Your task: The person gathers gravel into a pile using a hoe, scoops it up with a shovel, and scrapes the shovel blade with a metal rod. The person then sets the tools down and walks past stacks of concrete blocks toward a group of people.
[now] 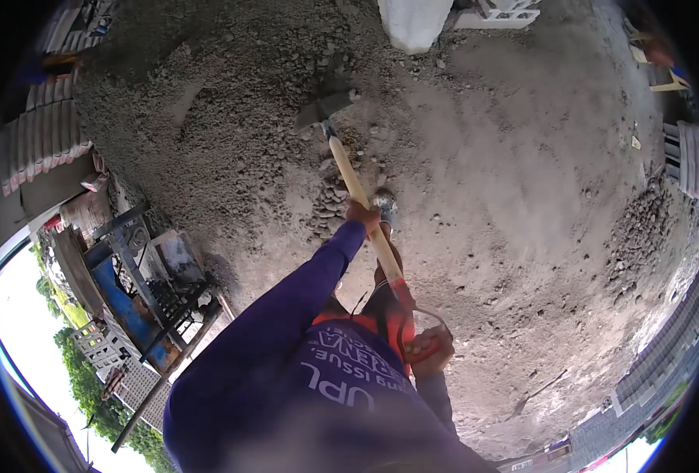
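Note:
A shovel [353, 177] with a pale wooden shaft slants across the middle of the head view. Its dark blade [322, 109] points away from me, over loose gravel. My left hand [363, 215] is wrapped round the middle of the shaft. At the near end, by my waist, my right hand [430, 351] is closed on the red grip. One shoe [384, 202] shows just beside the shaft, close to my left hand. Whether the blade touches the ground or hangs just above it, I cannot tell.
Gravel [231, 118] spreads over the ground ahead and to the left. A white bulky object [416, 24] and a pale slotted block [501, 16] stand ahead. To the left is a blue, rusty metal frame [121, 296]. Another gravel heap [641, 236] lies at right.

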Action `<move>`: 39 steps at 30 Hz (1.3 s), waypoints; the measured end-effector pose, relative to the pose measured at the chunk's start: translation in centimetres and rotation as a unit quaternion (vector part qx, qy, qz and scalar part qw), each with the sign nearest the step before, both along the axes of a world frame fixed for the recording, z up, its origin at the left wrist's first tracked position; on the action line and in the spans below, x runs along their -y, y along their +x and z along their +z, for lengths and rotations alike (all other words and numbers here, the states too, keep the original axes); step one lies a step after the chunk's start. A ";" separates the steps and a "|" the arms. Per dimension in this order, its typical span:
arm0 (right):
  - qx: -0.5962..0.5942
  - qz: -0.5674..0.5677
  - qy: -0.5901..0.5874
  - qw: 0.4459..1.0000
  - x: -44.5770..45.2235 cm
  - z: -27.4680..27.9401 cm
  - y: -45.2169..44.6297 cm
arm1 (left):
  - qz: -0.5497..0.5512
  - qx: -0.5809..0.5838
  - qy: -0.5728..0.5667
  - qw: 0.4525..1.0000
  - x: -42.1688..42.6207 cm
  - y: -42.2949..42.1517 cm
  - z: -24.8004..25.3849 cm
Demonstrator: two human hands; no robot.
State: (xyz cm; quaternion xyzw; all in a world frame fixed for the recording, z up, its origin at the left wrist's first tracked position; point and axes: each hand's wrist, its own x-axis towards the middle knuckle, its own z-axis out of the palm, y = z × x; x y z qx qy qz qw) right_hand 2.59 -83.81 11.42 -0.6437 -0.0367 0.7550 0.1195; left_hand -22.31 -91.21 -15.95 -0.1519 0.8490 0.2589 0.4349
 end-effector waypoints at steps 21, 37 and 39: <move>-0.005 -0.075 -0.040 0.996 0.4 -1.0 0.3 | -0.004 0.021 -0.054 0.998 -1.0 -1.7 6.1; 0.060 0.053 0.092 0.993 -1.2 2.0 -1.8 | 0.009 -0.023 0.026 0.999 -2.7 0.8 1.7; 0.100 0.030 0.022 0.994 -2.6 5.7 2.0 | 0.051 0.070 0.001 0.996 -2.6 5.0 7.9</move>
